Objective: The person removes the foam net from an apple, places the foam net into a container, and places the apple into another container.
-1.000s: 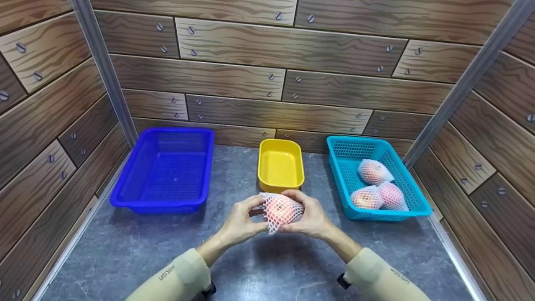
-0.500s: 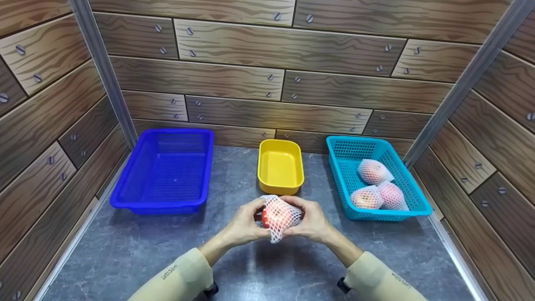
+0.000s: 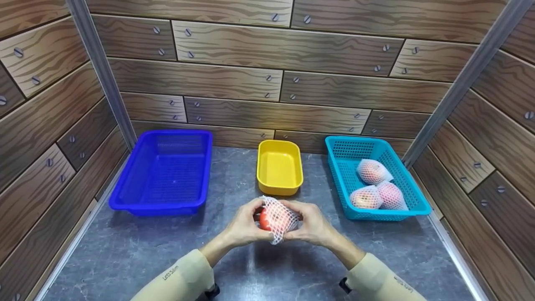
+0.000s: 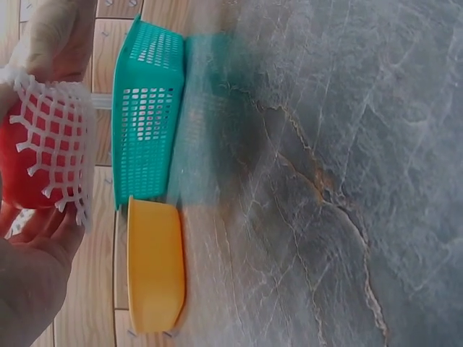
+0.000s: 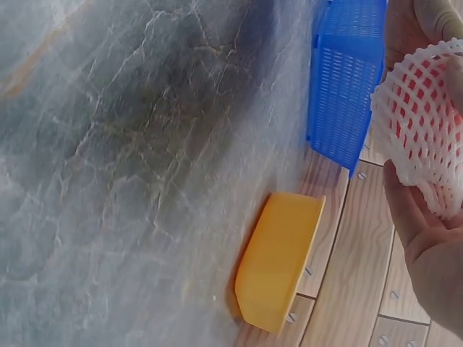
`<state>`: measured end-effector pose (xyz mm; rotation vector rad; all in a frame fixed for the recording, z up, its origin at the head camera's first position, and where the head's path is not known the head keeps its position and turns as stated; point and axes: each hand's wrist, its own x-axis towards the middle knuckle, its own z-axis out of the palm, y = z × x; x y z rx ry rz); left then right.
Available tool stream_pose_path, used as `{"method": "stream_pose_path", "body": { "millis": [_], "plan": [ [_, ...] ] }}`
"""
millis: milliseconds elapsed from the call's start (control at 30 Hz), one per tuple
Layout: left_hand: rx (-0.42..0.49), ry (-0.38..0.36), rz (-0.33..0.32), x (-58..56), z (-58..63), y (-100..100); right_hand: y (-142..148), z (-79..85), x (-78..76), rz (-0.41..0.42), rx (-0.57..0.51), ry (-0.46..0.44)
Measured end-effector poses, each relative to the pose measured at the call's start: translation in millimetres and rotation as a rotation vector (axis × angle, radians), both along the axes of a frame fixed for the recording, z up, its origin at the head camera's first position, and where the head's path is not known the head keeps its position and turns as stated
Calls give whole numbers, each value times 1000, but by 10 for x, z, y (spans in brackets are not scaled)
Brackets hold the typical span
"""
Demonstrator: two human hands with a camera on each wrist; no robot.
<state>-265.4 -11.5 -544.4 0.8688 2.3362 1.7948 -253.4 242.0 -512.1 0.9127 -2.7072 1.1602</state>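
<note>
Much of the red fruit (image 3: 265, 220) is hidden from me under a white foam net (image 3: 282, 216), and some fingertips behind it are hard to make out. Its bared side looks smooth and round, with the net's ragged edge crossing the front. It sits between two hands above the grey table (image 3: 234, 276): the left hand (image 3: 244, 223) grips the bare side, the right hand (image 3: 312, 223) curls round the netted side.
</note>
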Motion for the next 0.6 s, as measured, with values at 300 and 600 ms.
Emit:
{"method": "stream_pose_path", "body": {
  "millis": [300, 600],
  "plan": [
    [-53, 49, 37, 9, -28, 6, 33, 136, 30, 95, 176, 137],
    [-92, 136, 32, 21, -34, 13, 83, 235, 44, 150, 335, 212]
  ]
}}
